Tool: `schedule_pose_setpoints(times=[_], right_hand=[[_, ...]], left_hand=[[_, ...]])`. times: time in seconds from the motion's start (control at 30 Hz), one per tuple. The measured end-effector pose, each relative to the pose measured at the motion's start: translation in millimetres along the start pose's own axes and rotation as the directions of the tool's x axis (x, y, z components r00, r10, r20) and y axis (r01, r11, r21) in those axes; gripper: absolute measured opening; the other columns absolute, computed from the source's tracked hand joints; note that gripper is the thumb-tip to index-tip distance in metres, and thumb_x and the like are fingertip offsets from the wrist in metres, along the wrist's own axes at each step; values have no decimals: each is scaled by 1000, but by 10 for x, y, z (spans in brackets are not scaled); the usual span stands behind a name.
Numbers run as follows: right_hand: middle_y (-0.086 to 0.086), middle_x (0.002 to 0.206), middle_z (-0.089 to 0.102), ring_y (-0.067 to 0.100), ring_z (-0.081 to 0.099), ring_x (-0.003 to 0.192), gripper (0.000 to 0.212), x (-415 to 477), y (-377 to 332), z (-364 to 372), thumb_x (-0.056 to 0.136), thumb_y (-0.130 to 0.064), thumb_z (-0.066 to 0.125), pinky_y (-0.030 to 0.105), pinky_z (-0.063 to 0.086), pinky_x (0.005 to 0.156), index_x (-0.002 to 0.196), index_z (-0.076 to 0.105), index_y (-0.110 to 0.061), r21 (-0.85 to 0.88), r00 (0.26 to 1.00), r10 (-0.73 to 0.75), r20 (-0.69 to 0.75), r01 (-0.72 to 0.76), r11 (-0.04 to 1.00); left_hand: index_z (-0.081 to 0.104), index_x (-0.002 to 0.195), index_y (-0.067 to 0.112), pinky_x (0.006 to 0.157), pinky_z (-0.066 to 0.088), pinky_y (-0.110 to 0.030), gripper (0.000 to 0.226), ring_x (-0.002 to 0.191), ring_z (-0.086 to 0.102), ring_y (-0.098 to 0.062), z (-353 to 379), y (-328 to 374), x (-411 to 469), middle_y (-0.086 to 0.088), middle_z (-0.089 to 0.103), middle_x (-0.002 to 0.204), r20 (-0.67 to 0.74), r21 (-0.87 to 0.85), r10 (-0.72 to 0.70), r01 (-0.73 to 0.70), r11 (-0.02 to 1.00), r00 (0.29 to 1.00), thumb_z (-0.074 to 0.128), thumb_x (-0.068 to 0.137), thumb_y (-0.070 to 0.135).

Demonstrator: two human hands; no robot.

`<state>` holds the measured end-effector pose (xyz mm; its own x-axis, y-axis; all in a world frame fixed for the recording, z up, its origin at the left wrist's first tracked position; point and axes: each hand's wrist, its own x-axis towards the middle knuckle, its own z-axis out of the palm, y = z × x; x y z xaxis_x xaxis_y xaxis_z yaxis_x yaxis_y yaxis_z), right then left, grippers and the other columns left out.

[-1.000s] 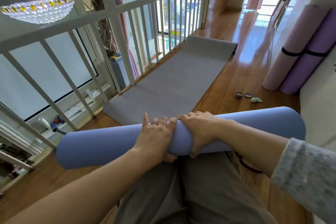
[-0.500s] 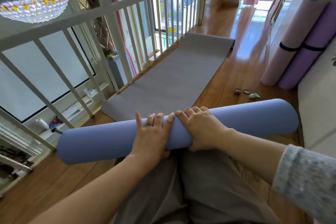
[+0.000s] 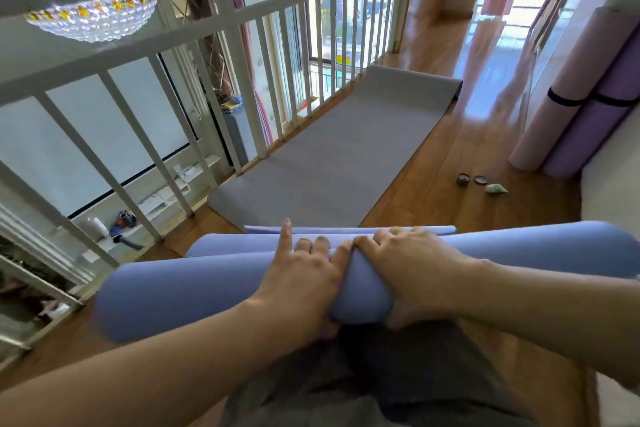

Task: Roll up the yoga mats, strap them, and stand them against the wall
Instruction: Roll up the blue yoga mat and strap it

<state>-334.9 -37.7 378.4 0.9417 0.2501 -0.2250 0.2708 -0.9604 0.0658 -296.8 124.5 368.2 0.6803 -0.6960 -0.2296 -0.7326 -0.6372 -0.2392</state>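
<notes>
A blue yoga mat point(image 3: 194, 291) lies rolled across my lap, its outer flap loosened and hanging off the far side. My left hand point(image 3: 304, 274) presses on top of the roll with fingers spread. My right hand point(image 3: 412, 267) grips the roll right beside it, thumb underneath. A grey yoga mat point(image 3: 332, 156) lies flat on the wood floor ahead. Two rolled mats, pink point(image 3: 568, 90) and purple point(image 3: 602, 128), lean against the right wall, bound by a black strap point(image 3: 568, 101).
A white railing point(image 3: 194, 87) runs along the left over an open drop. Two small round tins point(image 3: 471, 179) and a green wrapper point(image 3: 496, 188) lie on the floor near the leaning mats. The white wall point(image 3: 609, 204) is at the right.
The blue roll has loosened: an outer layer has come off the far side. My right hand has shifted from pressing on top to gripping around it.
</notes>
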Motion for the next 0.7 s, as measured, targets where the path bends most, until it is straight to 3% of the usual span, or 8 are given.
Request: schedule_pose_setpoints(times=[0.17,0.3,0.4,0.47,0.6,0.7], right_hand=[[3,138,43,22,44,122,103,-42,31,194,65,-62,73,40,36,105,145,22,-24,87,998,7,61,-12,996],[6,154,19,27,25,139,113,-97,28,144,74,-63,67,49,20,116,152,-2,-20,-15,999,16,52,-15,1000],[6,152,23,26,28,136,110,-45,-7,218,76,-58,68,46,22,115,152,-1,-19,2,999,26,45,-26,1000],[5,148,30,25,33,133,107,66,50,233,74,-57,71,45,25,113,150,6,-21,38,998,46,47,-48,998],[1,140,40,23,41,126,107,248,164,176,65,-57,78,44,33,107,147,19,-24,122,995,50,81,-60,991],[-2,135,46,21,44,123,104,403,278,125,59,-57,82,43,37,105,143,27,-29,170,986,36,164,-64,983]], left_hand=[[-2,152,18,116,1,-57,105,136,30,-33,95,78,76,-13,27,148,117,-87,31,-20,996,993,67,79,50],[13,149,24,113,22,-50,104,131,37,-27,-23,-145,275,-6,37,143,194,-234,119,-72,969,974,72,71,60],[22,146,33,109,32,-45,100,126,42,-22,-69,-307,442,1,43,140,277,-401,168,-45,915,946,76,66,60],[20,147,35,112,26,-50,99,129,40,-22,-61,-336,485,2,42,143,287,-390,142,-19,920,947,73,69,62],[-3,152,25,116,1,-59,107,143,22,-29,31,-143,365,-6,20,156,197,-120,38,-14,993,980,61,78,66],[0,152,24,116,1,-58,107,140,27,-30,108,-129,383,-9,27,152,128,-137,17,1,991,992,64,76,65]])
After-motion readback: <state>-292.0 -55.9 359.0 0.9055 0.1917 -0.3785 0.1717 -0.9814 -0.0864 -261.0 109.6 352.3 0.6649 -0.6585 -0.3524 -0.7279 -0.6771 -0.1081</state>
